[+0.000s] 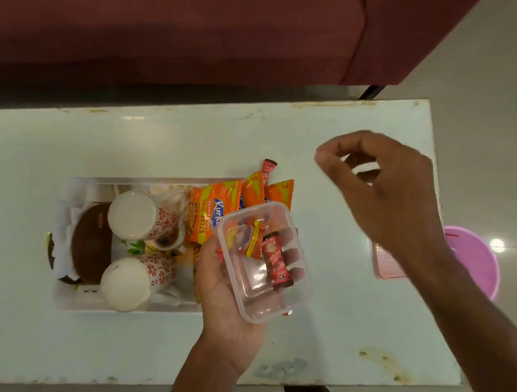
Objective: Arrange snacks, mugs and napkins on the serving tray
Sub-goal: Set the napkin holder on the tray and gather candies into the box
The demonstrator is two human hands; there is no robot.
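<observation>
A white serving tray (65,298) lies on the white table (32,146). It holds two upturned white mugs with red flower prints (132,214) (126,284), a brown round item (89,242) on white napkins (63,232), and orange snack packets (209,213). My left hand (225,291) holds a clear plastic container (264,260) above the tray's right end; a small red wrapped snack (275,263) and a red-and-yellow sachet lie inside. My right hand (378,192) hovers above and to the right of the container, fingers loosely curled, holding nothing visible.
A dark red sofa (174,17) stands beyond the table's far edge. A pink flat object (387,263) lies at the table's right edge, and a pink bucket (473,260) stands on the floor beyond it. The table's near right corner is stained.
</observation>
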